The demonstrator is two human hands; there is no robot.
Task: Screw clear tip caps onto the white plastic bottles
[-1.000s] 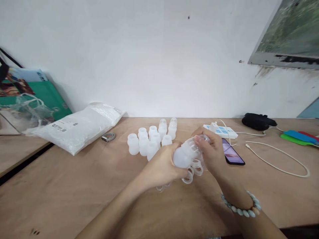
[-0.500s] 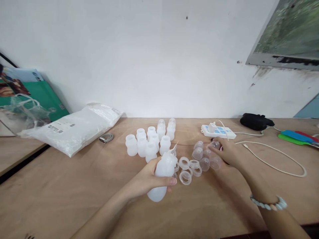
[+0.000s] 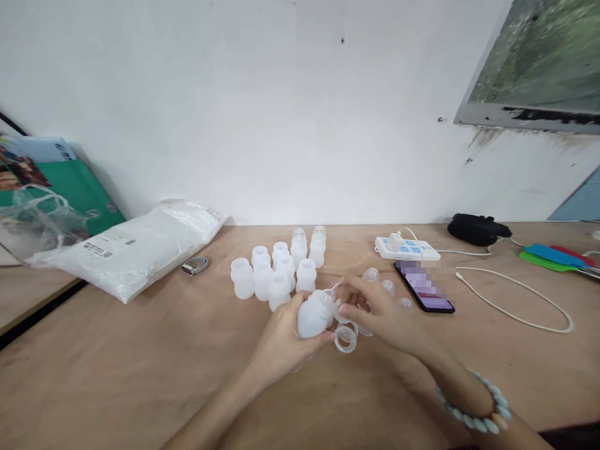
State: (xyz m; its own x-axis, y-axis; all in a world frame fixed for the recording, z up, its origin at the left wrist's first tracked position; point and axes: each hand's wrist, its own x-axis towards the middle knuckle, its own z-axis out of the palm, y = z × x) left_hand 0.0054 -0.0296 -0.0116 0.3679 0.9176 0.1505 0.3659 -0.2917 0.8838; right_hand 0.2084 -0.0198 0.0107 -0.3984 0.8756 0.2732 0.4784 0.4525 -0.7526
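My left hand (image 3: 284, 334) is wrapped around a frosted white baby bottle (image 3: 312, 317), tilted with its top toward the right. A clear nipple with a thin drawn-out tip (image 3: 334, 289) sits at its mouth. My right hand (image 3: 368, 306) is closed, its curled fingertips right at that tip; whatever they pinch is hidden. Below the fingers lies a clear collar ring (image 3: 345, 339), with more rings partly covered by the hand. Behind the bottle stand several open frosted bottles (image 3: 242, 278) and two capped ones (image 3: 317, 247). Clear dome caps (image 3: 388, 287) lie beyond my right hand.
A phone (image 3: 424, 287) lies to the right, near a white power strip (image 3: 407, 248), a cable (image 3: 515, 299) and a black case (image 3: 478, 229). Further left are a watch (image 3: 194, 265) and a white plastic package (image 3: 135, 244). A wall rises behind the wooden table (image 3: 140, 362).
My right hand has moved left from the dome caps to the top of the bottle, uncovering the phone. My left hand has tipped the bottle further over.
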